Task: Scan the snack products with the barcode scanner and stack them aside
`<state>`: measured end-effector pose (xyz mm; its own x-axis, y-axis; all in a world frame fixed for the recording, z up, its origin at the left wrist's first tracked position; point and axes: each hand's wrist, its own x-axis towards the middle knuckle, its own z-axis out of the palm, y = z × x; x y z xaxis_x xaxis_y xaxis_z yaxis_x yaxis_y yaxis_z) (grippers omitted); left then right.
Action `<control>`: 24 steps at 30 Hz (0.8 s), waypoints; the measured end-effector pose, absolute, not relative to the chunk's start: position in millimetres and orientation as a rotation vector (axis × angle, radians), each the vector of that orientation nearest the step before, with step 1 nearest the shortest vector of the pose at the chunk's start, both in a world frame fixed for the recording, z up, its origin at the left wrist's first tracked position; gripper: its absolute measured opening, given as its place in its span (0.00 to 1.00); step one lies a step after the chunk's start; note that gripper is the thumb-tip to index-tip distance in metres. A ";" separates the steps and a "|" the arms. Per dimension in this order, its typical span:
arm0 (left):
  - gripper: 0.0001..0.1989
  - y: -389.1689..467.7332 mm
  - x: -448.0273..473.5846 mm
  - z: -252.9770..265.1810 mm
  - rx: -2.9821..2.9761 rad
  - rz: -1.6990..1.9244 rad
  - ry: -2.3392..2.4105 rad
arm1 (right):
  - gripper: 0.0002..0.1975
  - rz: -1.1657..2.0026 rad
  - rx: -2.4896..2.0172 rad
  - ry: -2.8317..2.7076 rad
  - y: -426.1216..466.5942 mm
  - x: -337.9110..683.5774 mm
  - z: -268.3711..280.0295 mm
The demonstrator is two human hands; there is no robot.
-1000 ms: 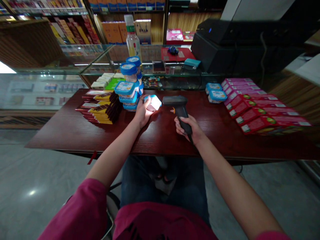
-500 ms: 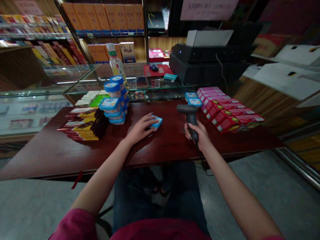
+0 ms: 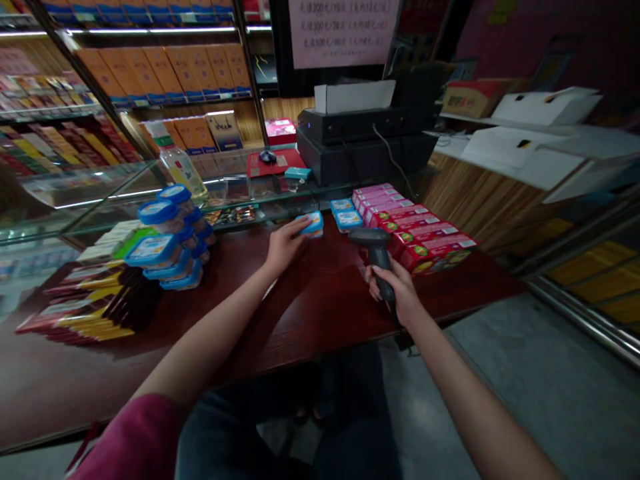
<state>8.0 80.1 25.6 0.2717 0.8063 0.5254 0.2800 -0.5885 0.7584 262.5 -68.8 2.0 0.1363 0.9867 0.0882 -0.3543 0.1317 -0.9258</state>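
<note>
My left hand (image 3: 286, 245) is closed around a small blue-lidded plastic tub (image 3: 313, 225) near the tabletop's back edge. Just right of that tub, a pair of similar blue-lidded tubs (image 3: 346, 217) sits on the table. My right hand (image 3: 399, 288) grips the handle of a dark grey barcode scanner (image 3: 376, 253), whose head points left above the table. Behind and to the right of the scanner run rows of pink and red boxes (image 3: 425, 230). At the left stands a stack of blue-lidded tubs (image 3: 159, 252), some rectangular and some round.
Brown-and-yellow flat packets (image 3: 90, 303) lie in a pile on the dark red table (image 3: 295, 333). A glass counter behind carries a clear bottle (image 3: 181, 167), a computer mouse (image 3: 268, 157) and a black machine (image 3: 365, 157). A scanner cable hangs near the table's front edge.
My left hand has carried the tub forward, close to the pair of tubs at the back. The view has turned right. My right hand still holds the scanner, now nearer the red boxes.
</note>
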 end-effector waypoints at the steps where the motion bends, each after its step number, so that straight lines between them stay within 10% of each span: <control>1: 0.19 94.1 28.0 30.4 1.978 1.350 0.985 | 0.14 1.202 -0.909 -0.892 -69.2 263.0 2.2; 24: 0.26 163.3 144.6 20.9 2.196 1.073 1.319 | 0.15 1.190 -0.944 -0.869 -68.3 261.1 2.4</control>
